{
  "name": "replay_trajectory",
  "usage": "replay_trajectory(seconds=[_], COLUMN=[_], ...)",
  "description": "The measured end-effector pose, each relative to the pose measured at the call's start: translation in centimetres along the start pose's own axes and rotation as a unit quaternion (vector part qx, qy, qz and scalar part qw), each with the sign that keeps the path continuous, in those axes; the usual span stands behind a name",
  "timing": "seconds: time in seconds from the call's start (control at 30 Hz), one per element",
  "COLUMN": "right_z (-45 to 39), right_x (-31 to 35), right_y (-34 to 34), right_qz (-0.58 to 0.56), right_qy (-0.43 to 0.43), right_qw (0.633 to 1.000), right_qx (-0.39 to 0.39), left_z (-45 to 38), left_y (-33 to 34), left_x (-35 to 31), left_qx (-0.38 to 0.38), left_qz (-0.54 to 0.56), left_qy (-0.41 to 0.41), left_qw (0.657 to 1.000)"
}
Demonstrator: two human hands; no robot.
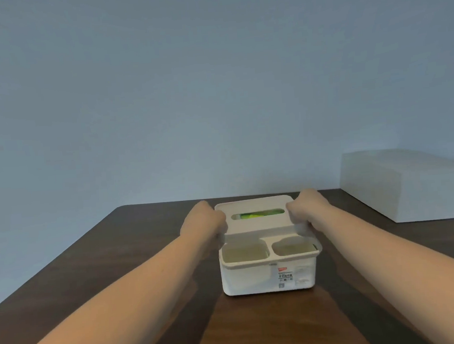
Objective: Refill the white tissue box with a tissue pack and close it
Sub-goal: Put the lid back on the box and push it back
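Left hand: the left hand (pixel 203 222) is curled, fingers gripping the left edge of the flat white plastic lid with an oval slot (pixel 256 217).
Right hand: the right hand (pixel 308 206) is clenched likewise on the lid's right edge.
Arms: both bare forearms reach forward from the near corners, converging on the box.
Box: the white rounded plastic tissue box (pixel 266 276) stands at the table's middle, with two open compartments along its near side and a printed label on its front.
Tissue pack: the green tissue pack (pixel 256 214) shows through the slot, inside the box.
Table: dark brown wooden table (pixel 119 261), smooth.
Far right: a plain white rectangular box (pixel 411 184) against the wall.
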State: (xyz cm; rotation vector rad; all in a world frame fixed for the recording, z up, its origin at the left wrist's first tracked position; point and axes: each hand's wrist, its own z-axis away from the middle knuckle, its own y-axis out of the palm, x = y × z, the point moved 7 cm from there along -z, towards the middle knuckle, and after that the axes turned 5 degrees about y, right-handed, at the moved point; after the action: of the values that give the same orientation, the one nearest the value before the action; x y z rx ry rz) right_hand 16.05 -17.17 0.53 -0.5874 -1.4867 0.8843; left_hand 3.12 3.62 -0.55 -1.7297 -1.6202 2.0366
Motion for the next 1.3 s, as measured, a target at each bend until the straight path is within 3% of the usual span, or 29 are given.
replay_trajectory(seconds=[0.17, 0.3, 0.43, 0.7, 1.13, 1.3], right_z=[-1.1, -2.0, -2.6, -4.0, -3.9, -3.9], right_x=[-0.9, -0.6, -1.1, -0.5, -0.2, 0.0], right_y=[1.0, 1.7, 2.3, 3.7, 3.7, 3.6], right_qz=[-0.003, 0.007, 0.048, 0.068, 0.127, 0.153], right_qy=[0.011, -0.02, 0.006, -0.009, -0.032, -0.04], right_qw=[1.0, 1.0, 0.999, 0.997, 0.991, 0.987], right_qx=[0.007, -0.016, 0.001, 0.026, 0.034, 0.034], left_z=[-0.4, -1.1, -1.9, -3.4, -3.1, -2.6], left_y=[0.8, 1.3, 2.2, 4.0, 3.9, 3.2], left_x=[0.7, 1.3, 1.6, 1.8, 1.1, 0.5], left_qx=[-0.025, -0.034, -0.033, 0.013, 0.048, 0.085], left_qz=[-0.033, 0.002, 0.055, 0.106, 0.048, -0.116], left_qy=[-0.001, -0.009, -0.021, -0.028, 0.018, 0.02], left_qw=[0.999, 0.999, 0.998, 0.994, 0.998, 0.989])
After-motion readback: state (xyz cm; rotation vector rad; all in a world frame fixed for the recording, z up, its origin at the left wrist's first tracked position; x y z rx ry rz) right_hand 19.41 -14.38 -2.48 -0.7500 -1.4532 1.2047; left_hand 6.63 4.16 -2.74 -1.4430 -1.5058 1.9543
